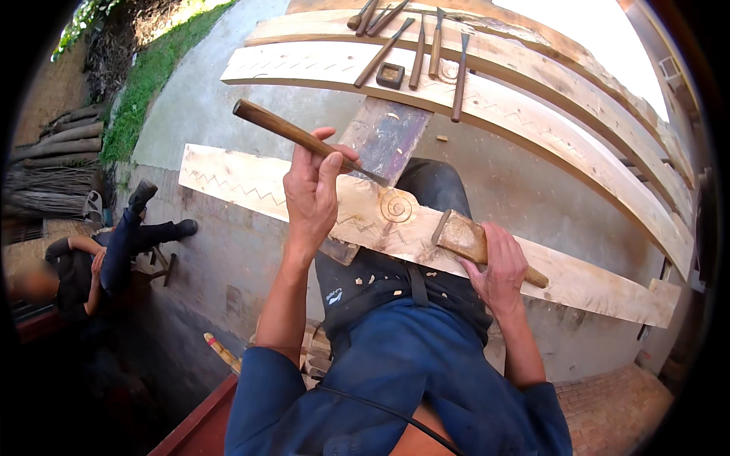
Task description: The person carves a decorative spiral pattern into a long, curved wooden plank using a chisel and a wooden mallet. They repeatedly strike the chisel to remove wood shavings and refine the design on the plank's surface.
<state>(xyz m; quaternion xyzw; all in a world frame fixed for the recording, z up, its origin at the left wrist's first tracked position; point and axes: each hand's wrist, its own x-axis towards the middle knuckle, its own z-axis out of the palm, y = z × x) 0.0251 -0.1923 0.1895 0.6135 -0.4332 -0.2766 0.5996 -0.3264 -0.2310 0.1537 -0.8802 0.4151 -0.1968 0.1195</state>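
Observation:
A pale wooden board (236, 178) lies crosswise in front of me, over my lap. It bears a carved spiral (395, 205) and zigzag lines. My left hand (312, 190) is closed on a chisel (277, 127) with a dark wooden handle. The handle points up and left, and the blade slants down right, its tip close to the board's far edge above the spiral. My right hand (500, 267) grips a wooden mallet (462, 237). The mallet's block-shaped head is just right of the spiral, over the board. Whether it touches the wood I cannot tell.
Beyond are long beams (304, 61) with several chisels (436, 45) and a small dark square box (390, 75) on top. A worn plank (388, 133) runs under the board. Wood chips (361, 280) lie on my lap. Another person (114, 251) sits at the left, near stacked logs (65, 144).

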